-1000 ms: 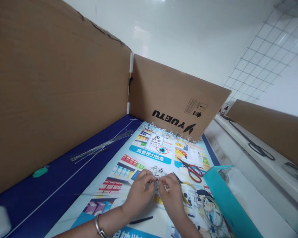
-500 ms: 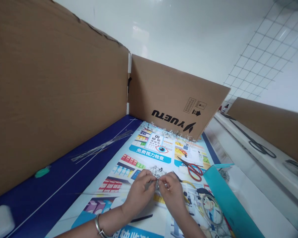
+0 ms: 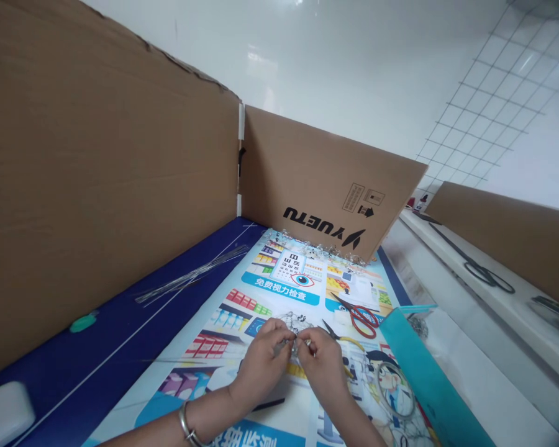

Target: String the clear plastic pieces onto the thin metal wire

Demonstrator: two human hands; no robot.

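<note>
My left hand and my right hand meet low in the middle, fingers pinched together on a small wire and bead piece held between them. A silver bangle sits on my left wrist. Just beyond the fingers lies a small heap of clear beads on wire. Both hands hover over a colourful printed poster on the table.
Red-handled scissors and yellow-handled pliers lie right of the hands. A bundle of thin wires rests on the blue cloth at left. Cardboard walls enclose the left and back. A teal folder and wire coil lie at right.
The hands stay pinched on the same small piece, with slight finger shifts. The view has drifted a little.
</note>
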